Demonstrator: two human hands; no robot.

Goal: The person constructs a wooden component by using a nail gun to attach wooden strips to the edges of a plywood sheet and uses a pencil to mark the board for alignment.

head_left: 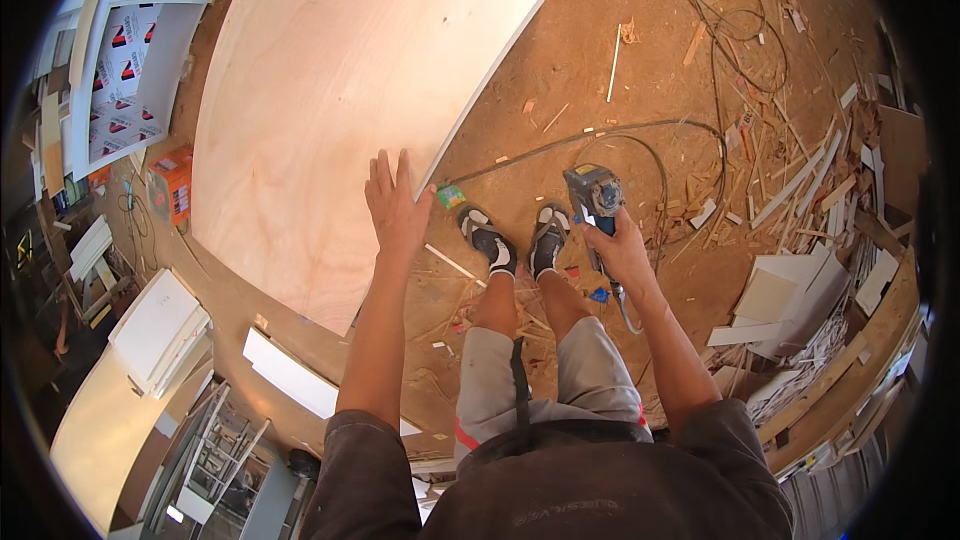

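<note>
STEP: steadying plywood sheet (pixel 340 90), leaning over sawdust floor (pixel 600 70) | LEFT hand (pixel 397 205): spread flat at sheet's lower edge | RIGHT hand (pixel 622 252): clenched around corded power tool (pixel 594 195), beside feet | NEXT: likely needs tool brought to sheet edge, cord kept free

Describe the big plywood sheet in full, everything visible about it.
The plywood sheet is a large, pale, thin panel with faint pinkish grain and clean straight edges that the lens bends. It lies flat and bare over a brown surface, reaching toward the sawdust-covered floor. The left hand rests open, fingers spread, at its near right edge. The right hand holds a blue-grey power tool clear of it.
</note>
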